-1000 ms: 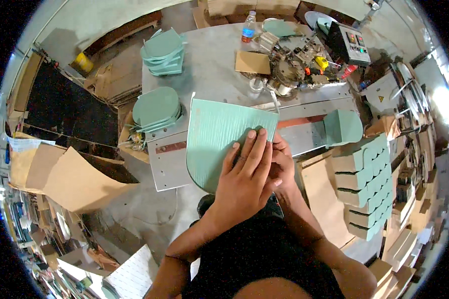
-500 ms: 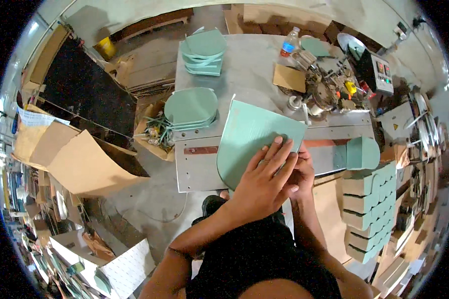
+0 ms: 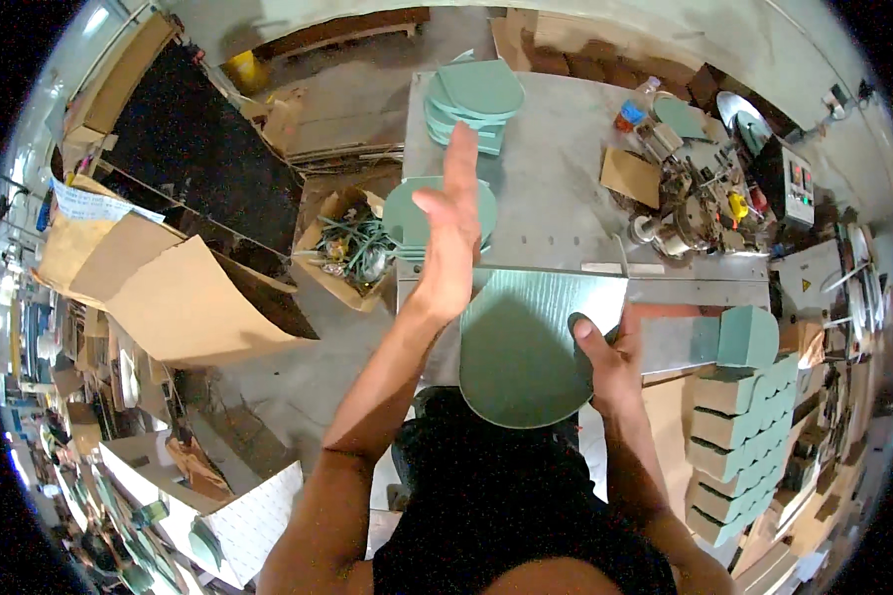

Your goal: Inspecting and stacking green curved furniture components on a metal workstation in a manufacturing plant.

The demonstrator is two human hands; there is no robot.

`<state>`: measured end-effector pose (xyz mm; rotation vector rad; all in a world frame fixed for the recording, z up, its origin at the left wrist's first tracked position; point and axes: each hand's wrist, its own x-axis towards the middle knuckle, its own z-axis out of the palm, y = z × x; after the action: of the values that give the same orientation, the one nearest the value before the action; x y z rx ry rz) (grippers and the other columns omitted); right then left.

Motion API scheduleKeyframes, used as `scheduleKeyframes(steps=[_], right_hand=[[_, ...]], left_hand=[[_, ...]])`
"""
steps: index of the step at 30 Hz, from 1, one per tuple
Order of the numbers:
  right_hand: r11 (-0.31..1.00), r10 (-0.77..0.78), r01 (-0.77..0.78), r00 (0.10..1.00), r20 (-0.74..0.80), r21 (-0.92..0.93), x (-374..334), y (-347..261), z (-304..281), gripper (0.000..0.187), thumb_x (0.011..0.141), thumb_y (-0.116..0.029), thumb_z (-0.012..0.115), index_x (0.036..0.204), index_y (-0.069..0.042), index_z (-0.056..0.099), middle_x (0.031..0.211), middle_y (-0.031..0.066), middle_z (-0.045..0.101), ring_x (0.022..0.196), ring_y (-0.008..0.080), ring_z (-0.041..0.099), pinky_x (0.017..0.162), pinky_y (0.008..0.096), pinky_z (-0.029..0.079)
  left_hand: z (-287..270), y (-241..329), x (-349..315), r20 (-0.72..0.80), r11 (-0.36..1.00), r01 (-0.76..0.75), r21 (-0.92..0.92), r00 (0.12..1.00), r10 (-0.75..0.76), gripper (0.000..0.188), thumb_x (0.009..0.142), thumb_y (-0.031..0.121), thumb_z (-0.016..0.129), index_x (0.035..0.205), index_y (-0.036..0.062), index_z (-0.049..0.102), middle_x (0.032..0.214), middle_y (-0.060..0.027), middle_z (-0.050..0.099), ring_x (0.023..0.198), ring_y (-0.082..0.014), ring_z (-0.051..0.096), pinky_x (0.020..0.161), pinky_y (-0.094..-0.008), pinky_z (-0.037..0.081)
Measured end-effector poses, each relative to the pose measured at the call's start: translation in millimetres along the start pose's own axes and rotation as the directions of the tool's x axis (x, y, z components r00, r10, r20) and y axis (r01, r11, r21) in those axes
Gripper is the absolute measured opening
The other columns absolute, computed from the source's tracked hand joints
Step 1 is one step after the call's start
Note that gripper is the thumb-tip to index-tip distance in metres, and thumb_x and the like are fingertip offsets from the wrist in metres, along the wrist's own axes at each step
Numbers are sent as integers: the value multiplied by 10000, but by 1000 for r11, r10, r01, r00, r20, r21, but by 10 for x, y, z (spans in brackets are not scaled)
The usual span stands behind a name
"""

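My right hand [image 3: 617, 359] grips the right edge of a pale green panel [image 3: 528, 347], with the thumb on its upper face and the other fingers hidden beneath. The panel has a straight far edge and a rounded end toward my body. My left hand [image 3: 450, 220] is raised off the panel, seen edge-on, fingers stretched out and thumb apart, holding nothing. Behind it and partly covered lies a stack of green round-ended pieces [image 3: 403, 215]. Farther back on the grey table [image 3: 556, 149] stands another stack of such pieces [image 3: 478, 91].
At the right is a folded green piece [image 3: 747, 335] near several rows of stacked green-and-brown pieces [image 3: 744, 416]. Tools, a bottle [image 3: 633, 111] and a control box [image 3: 794, 183] crowd the back right. A carton of green scraps [image 3: 352, 243] stands left of the table.
My left hand has come off the panel and moved up and left. The panel has turned, its rounded end now toward me, held only by my right hand. The whole view has shifted slightly.
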<state>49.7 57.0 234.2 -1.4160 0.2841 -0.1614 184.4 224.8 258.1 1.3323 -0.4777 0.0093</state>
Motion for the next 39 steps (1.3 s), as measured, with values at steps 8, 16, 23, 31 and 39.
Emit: scheduleKeyframes(steps=[8, 16, 23, 31, 39], right_hand=[[989, 89, -76, 991, 99, -127, 157, -56, 98, 517, 815, -199, 733, 1230, 3, 500, 1073, 77, 620, 958, 178, 574, 858, 327, 461], [987, 145, -149, 987, 74, 55, 417, 100, 266, 510, 844, -198, 693, 1262, 1, 477, 1113, 88, 607, 973, 190, 574, 860, 318, 462], [976, 152, -152, 988, -8, -157, 418, 126, 369, 442, 844, -119, 660, 1233, 2, 488, 1075, 82, 613, 968, 175, 568, 852, 325, 467], [929, 345, -319, 930, 125, -187, 783, 421, 332, 469, 826, -69, 642, 1257, 17, 479, 1074, 103, 611, 973, 195, 568, 866, 326, 459], [899, 438, -436, 891, 118, -43, 1181, 708, 539, 591, 801, -87, 662, 1326, 21, 413, 1136, 146, 592, 1010, 245, 582, 884, 349, 464]], left_hand=[[-222, -233, -1, 121, 971, 169, 171, 974, -190, 1147, 734, 875, 45, 1499, 21, 42, 1576, -128, 59, 1451, -246, 33, 1154, -365, -3], [-379, -450, 215, 256, 626, 498, -600, 861, -440, 1201, 658, 943, 109, 1484, 74, 178, 1555, -161, 151, 1447, -271, 9, 1122, -528, 18], [-496, -850, 187, 52, 899, 416, -136, 909, -413, 1142, 715, 906, 142, 1492, 69, 150, 1554, -165, 151, 1438, -261, 95, 1133, -424, 104], [-573, -1074, -229, -393, 817, 532, -224, 718, -575, 730, 973, 579, 289, 1394, -13, 357, 1360, -156, 455, 1258, -269, 416, 1061, -394, 311], [-641, -1074, -938, -235, 694, 632, -345, 657, -716, 405, 969, 269, 515, 1216, -52, 527, 1106, -98, 611, 994, -157, 556, 874, -293, 440]])
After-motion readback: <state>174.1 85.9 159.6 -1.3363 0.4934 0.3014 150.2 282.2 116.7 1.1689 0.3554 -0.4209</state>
